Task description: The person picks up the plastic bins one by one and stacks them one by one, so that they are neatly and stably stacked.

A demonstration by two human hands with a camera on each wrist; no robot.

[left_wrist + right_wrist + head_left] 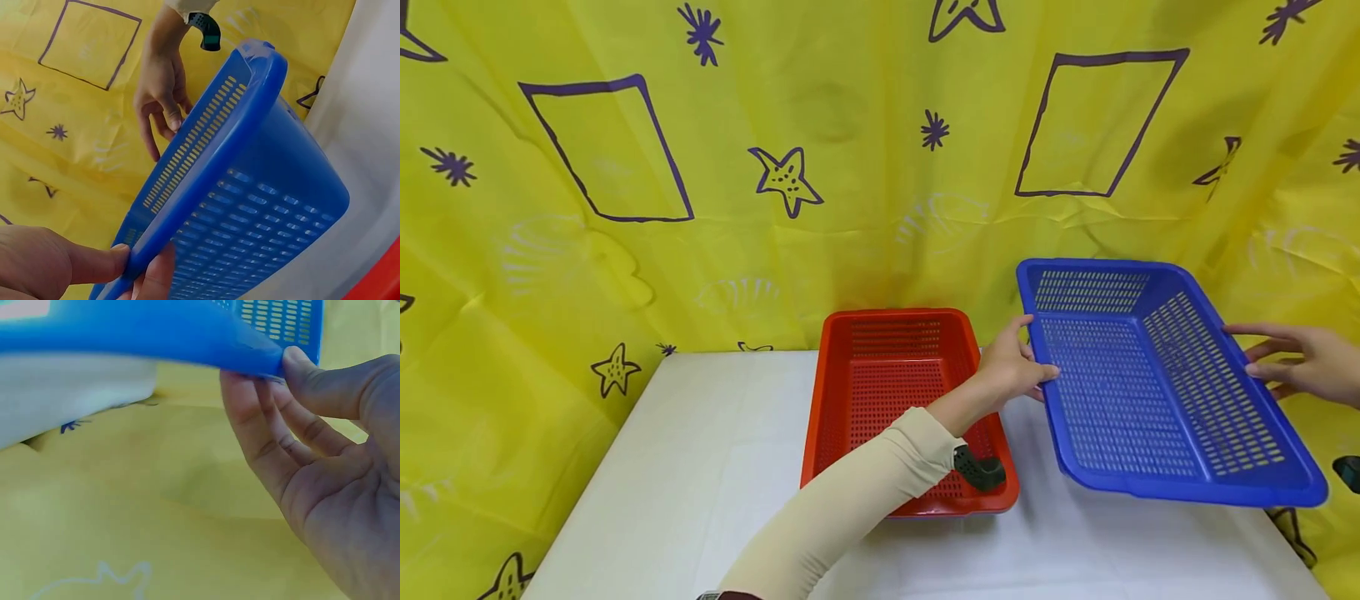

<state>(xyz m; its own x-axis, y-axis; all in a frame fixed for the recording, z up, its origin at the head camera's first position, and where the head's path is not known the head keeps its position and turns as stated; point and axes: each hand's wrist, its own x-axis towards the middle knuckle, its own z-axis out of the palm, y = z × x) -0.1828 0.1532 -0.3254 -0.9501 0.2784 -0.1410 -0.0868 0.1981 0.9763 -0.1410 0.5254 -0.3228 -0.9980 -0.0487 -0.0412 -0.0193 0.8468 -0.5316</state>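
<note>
A blue plastic basket [1120, 392] with slotted walls hangs tilted over the right part of the white table, its inside facing the head camera. My left hand [1011, 362] pinches its left rim, thumb on the inner side and fingers outside, as the left wrist view shows at the blue rim [212, 150]. At the opposite rim, my right hand [1303, 358] grips the edge. In the right wrist view the thumb [325, 387] lies on one side of that rim and the fingers on the other. Nothing lies inside the blue basket.
A red plastic basket [895, 392] stands on the white table [715, 467], left of the blue one and partly under my left forearm. A yellow curtain [850, 250] with purple drawings hangs behind the table and along both sides.
</note>
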